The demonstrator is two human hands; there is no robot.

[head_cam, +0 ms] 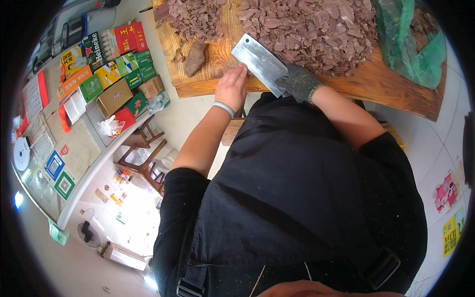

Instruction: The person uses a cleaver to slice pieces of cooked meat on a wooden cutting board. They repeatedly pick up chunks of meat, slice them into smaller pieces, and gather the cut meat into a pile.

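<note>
My right hand [300, 82], in a dark knit glove, grips a broad steel cleaver [259, 61]. The blade slants up and left over the front edge of a wooden board [207, 84]. My bare left hand [231, 87], with a pale bangle at the wrist, lies at that edge beside the blade, fingers close together. Whether anything is under its fingertips is hidden. To its upper left sits a chunk of cooked meat [195, 60]. A large heap of thin meat slices [311, 33] spreads behind the cleaver, and a smaller heap of slices [198, 18] lies at the upper left.
A green plastic bag [399, 48] holding brown meat pieces lies at the right end of the board. Left of me, boxes and cartons [115, 94] crowd a counter [83, 148]. Wooden stools [143, 163] stand beyond my left arm.
</note>
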